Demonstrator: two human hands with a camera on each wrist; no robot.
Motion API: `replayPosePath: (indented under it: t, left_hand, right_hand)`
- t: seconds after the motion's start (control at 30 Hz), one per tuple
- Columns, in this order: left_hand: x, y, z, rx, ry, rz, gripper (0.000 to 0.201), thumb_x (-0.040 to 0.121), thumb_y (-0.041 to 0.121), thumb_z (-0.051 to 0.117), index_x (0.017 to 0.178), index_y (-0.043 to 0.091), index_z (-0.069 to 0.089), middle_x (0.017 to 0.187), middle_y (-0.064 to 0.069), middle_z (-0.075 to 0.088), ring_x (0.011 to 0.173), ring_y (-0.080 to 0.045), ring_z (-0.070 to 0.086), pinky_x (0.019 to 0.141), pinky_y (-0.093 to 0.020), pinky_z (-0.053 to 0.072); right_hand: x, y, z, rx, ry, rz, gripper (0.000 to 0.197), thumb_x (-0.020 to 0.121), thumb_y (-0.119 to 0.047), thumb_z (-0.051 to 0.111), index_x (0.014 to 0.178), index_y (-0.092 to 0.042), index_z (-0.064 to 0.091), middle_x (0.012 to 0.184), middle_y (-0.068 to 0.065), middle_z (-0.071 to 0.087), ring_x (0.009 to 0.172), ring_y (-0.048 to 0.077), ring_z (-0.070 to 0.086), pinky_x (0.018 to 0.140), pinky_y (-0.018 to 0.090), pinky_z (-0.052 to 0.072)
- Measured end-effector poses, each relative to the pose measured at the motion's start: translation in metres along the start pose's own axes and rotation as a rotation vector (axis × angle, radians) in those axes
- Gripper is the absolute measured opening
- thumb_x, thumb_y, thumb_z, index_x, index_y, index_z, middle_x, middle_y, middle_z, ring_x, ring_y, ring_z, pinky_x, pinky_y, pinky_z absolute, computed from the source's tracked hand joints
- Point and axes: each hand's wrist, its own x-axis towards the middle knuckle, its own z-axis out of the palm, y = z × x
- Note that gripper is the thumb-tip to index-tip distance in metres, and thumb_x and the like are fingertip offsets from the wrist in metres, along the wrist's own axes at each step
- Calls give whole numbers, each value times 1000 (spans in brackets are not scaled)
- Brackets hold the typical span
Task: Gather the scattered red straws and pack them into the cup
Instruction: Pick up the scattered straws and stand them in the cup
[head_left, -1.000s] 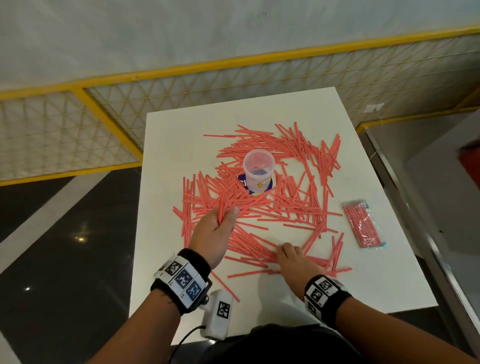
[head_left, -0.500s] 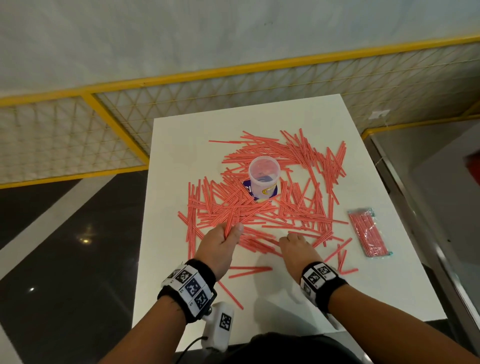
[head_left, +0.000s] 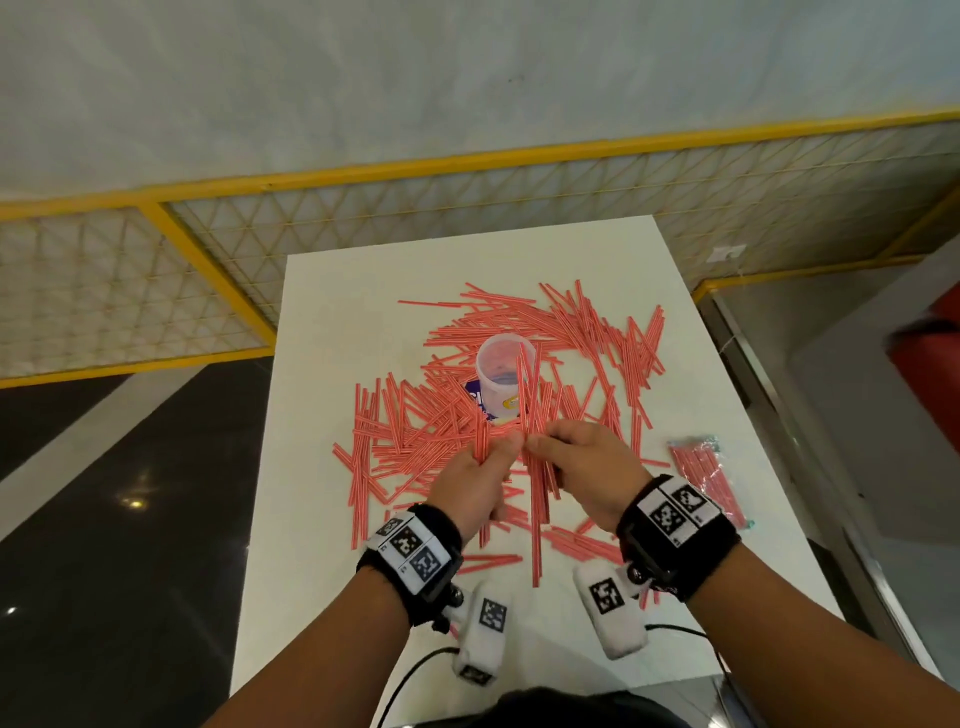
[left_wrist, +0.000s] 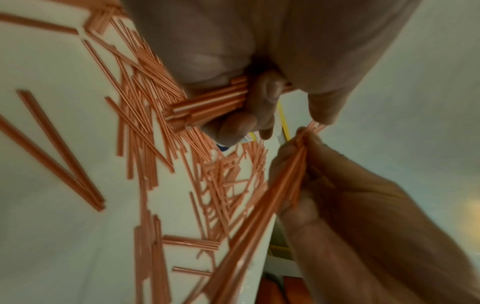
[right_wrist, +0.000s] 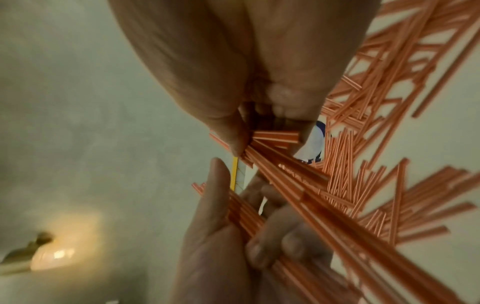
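Note:
Many red straws (head_left: 415, 421) lie scattered over the white table (head_left: 353, 291), ringed around a clear plastic cup (head_left: 503, 375) with a blue label. Both hands are raised above the near side of the pile, thumbs almost touching. My left hand (head_left: 480, 470) grips a bundle of red straws (left_wrist: 207, 109) in its curled fingers. My right hand (head_left: 582, 462) holds a second, longer bundle (head_left: 535, 467) that points toward the cup and hangs down toward me. In the right wrist view that bundle (right_wrist: 324, 201) runs from the fingertips past the left hand (right_wrist: 221, 236).
A sealed packet of red straws (head_left: 706, 480) lies near the table's right edge. A yellow-framed mesh fence (head_left: 208, 291) stands behind the table. Dark floor (head_left: 104, 519) lies to the left, a metal rail (head_left: 769, 415) to the right.
My right hand has lifted off the table holding a bundle of straws and moved up beside the left hand. The left hand has risen with its own straws.

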Motion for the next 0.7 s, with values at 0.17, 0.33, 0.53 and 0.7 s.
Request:
replayPosePath:
  t: [0.17, 0.33, 0.53, 0.7]
  left_hand:
    - [15, -1, 17, -187, -63, 5, 59, 82, 79, 60, 113, 30, 71, 100, -10, 78, 80, -23, 72, 73, -37, 55]
    - [24, -1, 22, -291, -11, -77, 40, 98, 54, 60, 114, 20, 73, 105, -6, 79, 101, -21, 76, 96, -43, 58]
    - [29, 1, 24, -375, 57, -146, 41, 100, 42, 60, 107, 3, 73, 100, -24, 75, 86, -34, 71, 79, -41, 55]
    - [31, 8, 22, -300, 216, -163, 35, 94, 33, 62, 94, -1, 68, 52, -4, 55, 39, -16, 50, 46, -27, 44]
  right_hand:
    - [-3, -1, 11, 132, -74, 15, 20, 95, -24, 67, 104, -9, 77, 100, 29, 72, 86, 48, 68, 81, 57, 57]
    - [-9, -7, 22, -218, -19, -116, 16, 90, -18, 62, 92, -17, 79, 80, 10, 76, 72, 31, 71, 73, 52, 58]
    - [-10, -12, 20, -283, 47, -106, 6, 87, -17, 72, 83, -13, 74, 73, 9, 74, 62, 22, 67, 61, 42, 54]
    - [-14, -10, 18, -114, 147, -76, 22, 80, -24, 85, 88, -16, 66, 79, 5, 76, 71, 23, 72, 65, 36, 57]
